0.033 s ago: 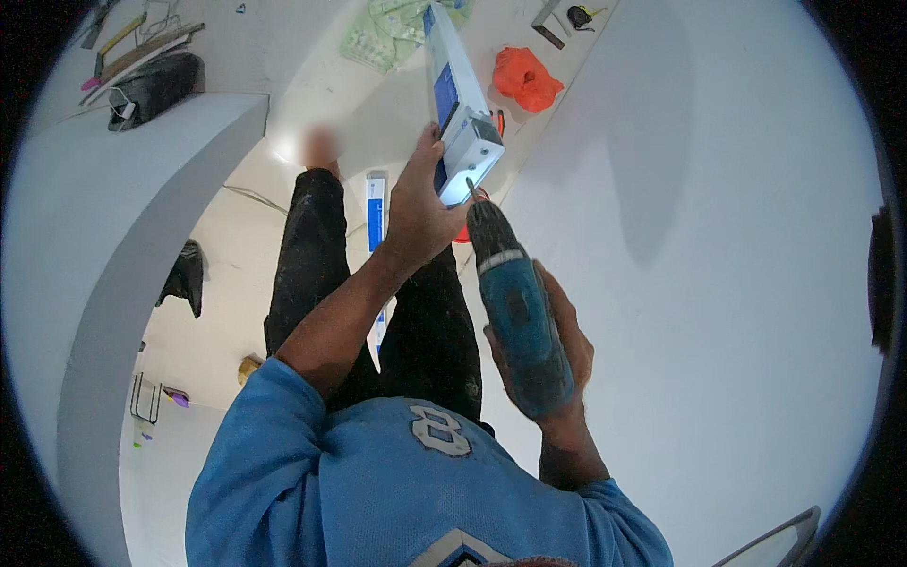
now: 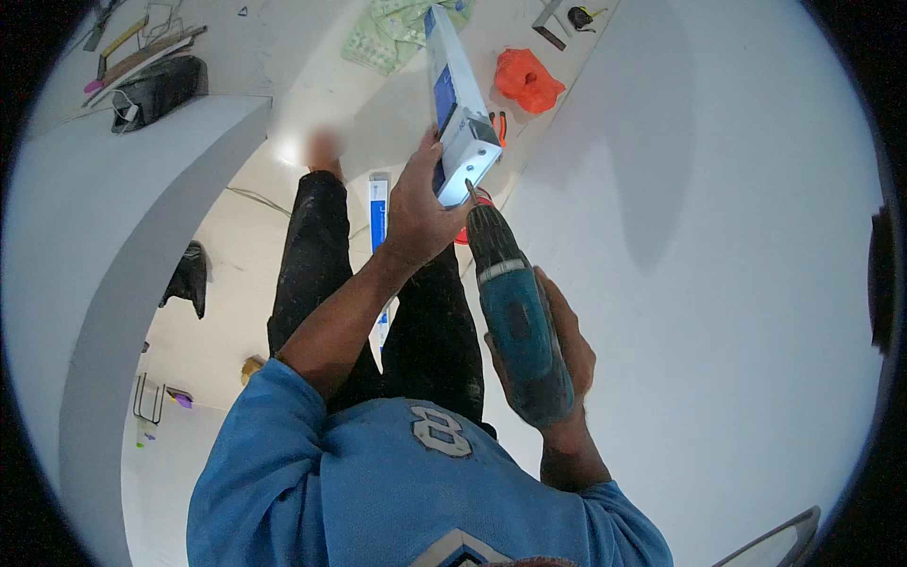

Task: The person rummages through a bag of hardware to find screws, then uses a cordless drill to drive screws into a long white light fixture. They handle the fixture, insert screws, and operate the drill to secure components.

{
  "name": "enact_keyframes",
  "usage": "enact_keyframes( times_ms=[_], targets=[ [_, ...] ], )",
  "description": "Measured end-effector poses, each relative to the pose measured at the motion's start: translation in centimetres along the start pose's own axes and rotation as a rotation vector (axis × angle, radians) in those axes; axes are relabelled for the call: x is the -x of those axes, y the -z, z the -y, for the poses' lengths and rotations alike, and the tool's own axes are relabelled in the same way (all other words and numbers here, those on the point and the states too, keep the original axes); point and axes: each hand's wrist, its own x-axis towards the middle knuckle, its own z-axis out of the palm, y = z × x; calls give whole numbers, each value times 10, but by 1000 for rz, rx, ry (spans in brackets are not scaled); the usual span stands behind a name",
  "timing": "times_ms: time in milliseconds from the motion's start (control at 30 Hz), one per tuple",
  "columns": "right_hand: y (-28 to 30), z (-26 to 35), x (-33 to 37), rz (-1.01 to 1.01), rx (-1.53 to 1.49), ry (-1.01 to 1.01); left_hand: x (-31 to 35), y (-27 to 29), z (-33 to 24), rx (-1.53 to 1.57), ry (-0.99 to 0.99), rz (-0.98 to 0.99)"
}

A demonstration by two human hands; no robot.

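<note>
My left hand (image 2: 423, 210) grips the near end of a long white profile with blue film (image 2: 457, 90), which points away from me. Small round marks, holes or screws, show on its white end piece. In my right hand (image 2: 574, 354) is a teal and black cordless drill (image 2: 518, 317), held from behind and pointed at that end. Its bit (image 2: 470, 189) reaches the lower edge of the end piece; whether it touches cannot be made out. The drill's grip is hidden beneath its body.
A white wall (image 2: 737, 312) stands close on the right. Past the profile lie orange-handled pliers (image 2: 501, 130), a red plastic bag (image 2: 529, 81), a square (image 2: 549, 26), a tape measure (image 2: 580, 18) and green plastic sheeting (image 2: 373, 42). Another blue-white strip (image 2: 378, 213) lies between my legs.
</note>
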Motion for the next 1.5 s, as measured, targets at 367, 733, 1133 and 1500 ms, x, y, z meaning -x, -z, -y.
enact_keyframes(
  times_ms=[367,733,1133,1500],
  targets=[
    [-82,-160,-170,-342,-36,192,-8,35,-1,-205,-112,-57],
    [-300,-350,-481,-311,471,222,-5,88,-2,35,162,-27],
    [-290,-319,-439,-122,392,115,4,81,-2,-32,310,-14],
    [-283,-99,-89,385,-970,-36,-10,71,30,-668,-62,-24]
  ],
)
